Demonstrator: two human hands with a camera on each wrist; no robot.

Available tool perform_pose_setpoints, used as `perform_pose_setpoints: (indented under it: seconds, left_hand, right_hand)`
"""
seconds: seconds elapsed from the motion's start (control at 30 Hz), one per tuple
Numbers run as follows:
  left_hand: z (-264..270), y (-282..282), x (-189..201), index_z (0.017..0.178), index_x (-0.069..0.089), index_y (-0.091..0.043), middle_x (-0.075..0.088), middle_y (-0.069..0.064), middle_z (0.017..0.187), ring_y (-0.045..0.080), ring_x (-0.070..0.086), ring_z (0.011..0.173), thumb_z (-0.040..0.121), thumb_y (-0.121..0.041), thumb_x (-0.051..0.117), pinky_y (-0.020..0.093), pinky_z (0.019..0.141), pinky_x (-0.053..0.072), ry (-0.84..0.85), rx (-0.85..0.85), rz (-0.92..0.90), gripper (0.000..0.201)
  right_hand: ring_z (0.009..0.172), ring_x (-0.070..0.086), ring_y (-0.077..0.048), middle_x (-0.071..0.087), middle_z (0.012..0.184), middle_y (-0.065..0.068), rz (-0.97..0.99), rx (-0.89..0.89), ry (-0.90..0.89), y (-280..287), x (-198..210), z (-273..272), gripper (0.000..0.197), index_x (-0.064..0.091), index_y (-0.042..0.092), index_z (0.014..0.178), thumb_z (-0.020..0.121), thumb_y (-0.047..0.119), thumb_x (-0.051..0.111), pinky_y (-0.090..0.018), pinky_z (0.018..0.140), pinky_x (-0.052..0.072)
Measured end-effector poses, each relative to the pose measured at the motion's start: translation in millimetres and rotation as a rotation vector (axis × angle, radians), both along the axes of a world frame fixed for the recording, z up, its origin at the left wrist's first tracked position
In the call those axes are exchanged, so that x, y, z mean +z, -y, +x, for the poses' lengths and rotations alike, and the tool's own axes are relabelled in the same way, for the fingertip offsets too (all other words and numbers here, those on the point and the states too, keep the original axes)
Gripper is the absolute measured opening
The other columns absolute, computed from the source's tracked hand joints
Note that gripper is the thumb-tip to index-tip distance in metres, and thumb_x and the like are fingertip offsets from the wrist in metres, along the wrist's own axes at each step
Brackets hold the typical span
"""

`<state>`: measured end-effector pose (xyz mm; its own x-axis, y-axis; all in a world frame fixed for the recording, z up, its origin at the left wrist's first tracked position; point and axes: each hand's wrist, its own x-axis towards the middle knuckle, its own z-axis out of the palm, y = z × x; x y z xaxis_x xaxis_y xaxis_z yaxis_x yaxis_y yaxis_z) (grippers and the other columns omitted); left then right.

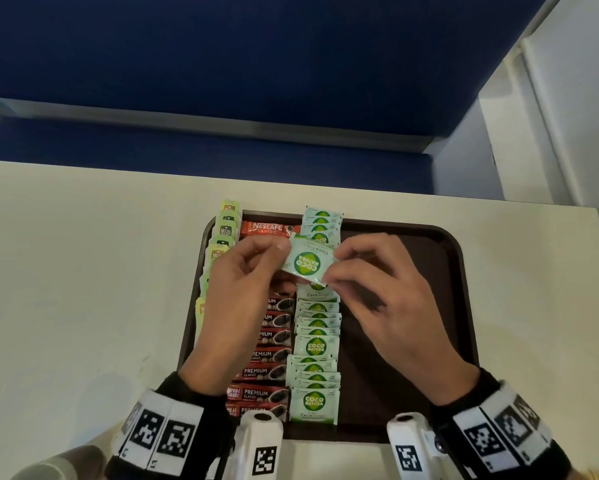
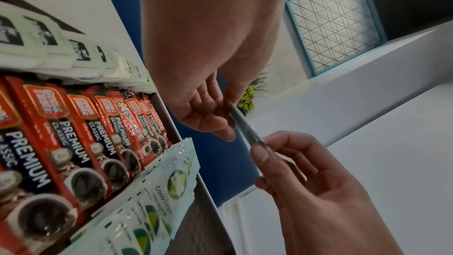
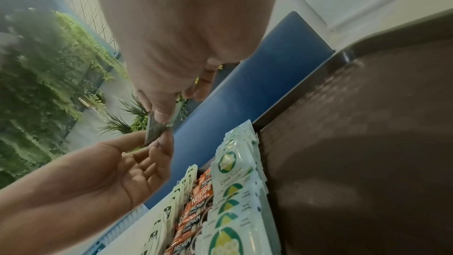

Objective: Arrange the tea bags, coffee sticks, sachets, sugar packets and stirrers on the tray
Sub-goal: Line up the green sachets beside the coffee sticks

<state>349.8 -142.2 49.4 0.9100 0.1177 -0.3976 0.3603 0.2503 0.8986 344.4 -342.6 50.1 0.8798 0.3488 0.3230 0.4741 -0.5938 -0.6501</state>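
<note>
Both hands hold one green-and-white Coco Natura sugar sachet (image 1: 308, 263) above the brown tray (image 1: 457, 271). My left hand (image 1: 281, 250) pinches its upper left edge, and my right hand (image 1: 328, 276) pinches its lower right corner. In the left wrist view the sachet (image 2: 242, 125) shows edge-on between the left hand (image 2: 226, 130) and the right hand (image 2: 263, 151). On the tray lie a column of pale green tea bags (image 1: 223, 233), a column of red coffee sticks (image 1: 263, 374) and a column of sugar sachets (image 1: 313, 346). The right wrist view shows the sachet (image 3: 154, 129) pinched by my right hand (image 3: 161, 118).
The tray's right half (image 3: 367, 143) is bare brown surface. The tray sits on a cream table (image 1: 83, 271), near its front edge. A blue panel (image 1: 222, 64) runs behind the table and a white partition (image 1: 550, 133) stands at the right. The tea bags overlap the tray's left rim.
</note>
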Motion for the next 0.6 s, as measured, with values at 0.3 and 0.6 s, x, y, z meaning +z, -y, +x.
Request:
perform_pose_setpoints:
  seconds: [0.3,0.6]
  left_hand:
    - [0,-9,7,0.102,0.084,-0.018,0.081,0.003,0.087,0.022,0.076,0.08,0.094,-0.018,0.081,0.03,0.073,0.063,0.137,-0.177,0.281,0.009]
    - [4,0,11,0.125,0.066,-0.027,0.081,-0.004,0.105,0.012,0.079,0.088,0.082,-0.046,0.083,0.025,0.082,0.064,0.063,-0.248,0.284,0.05]
  right_hand:
    - [0.117,0.064,-0.018,0.062,0.127,0.014,0.29,-0.007,-0.501,-7,19,-4,0.029,0.069,0.028,0.118,0.092,0.03,0.081,-0.033,0.092,0.056]
    - [0.103,0.076,-0.025,0.074,0.118,0.004,0.437,-0.207,-0.735,-5,20,21,0.029,0.07,0.024,0.123,0.099,0.008,0.073,-0.042,0.086,0.066]
